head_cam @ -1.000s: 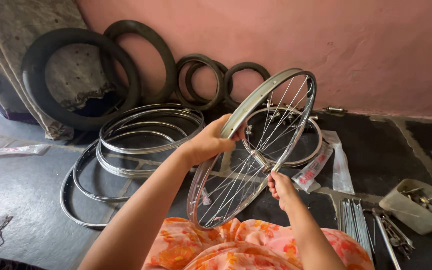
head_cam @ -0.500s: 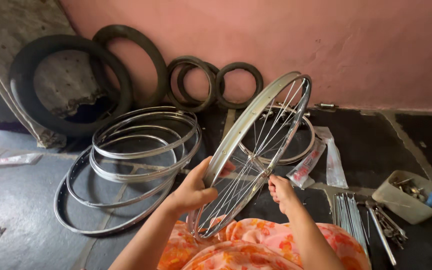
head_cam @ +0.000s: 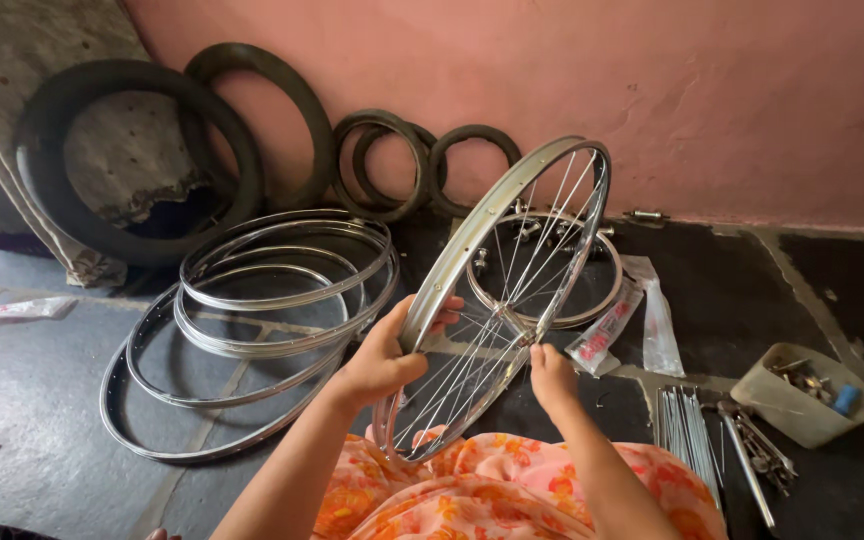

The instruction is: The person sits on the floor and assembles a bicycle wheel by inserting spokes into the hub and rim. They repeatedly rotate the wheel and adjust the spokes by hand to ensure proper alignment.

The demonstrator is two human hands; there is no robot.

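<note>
A spoked silver bicycle wheel rim (head_cam: 492,215) stands tilted on edge over my lap, which is covered in orange floral cloth (head_cam: 492,490). My left hand (head_cam: 387,355) grips the rim's left side, low down, thumb over the metal. My right hand (head_cam: 550,372) pinches at the hub (head_cam: 518,325) in the middle of the spokes.
Several bare silver rims (head_cam: 252,300) lie stacked on the floor at left. Black tyres (head_cam: 132,150) lean on the pink wall. Another rim (head_cam: 592,290) lies behind the wheel. A bundle of spokes (head_cam: 687,430), tools and a small tub of parts (head_cam: 802,395) sit at right.
My left hand has slid down the rim from near its top to its lower left. The wheel stays tilted on my lap, and my right hand stays at the hub.
</note>
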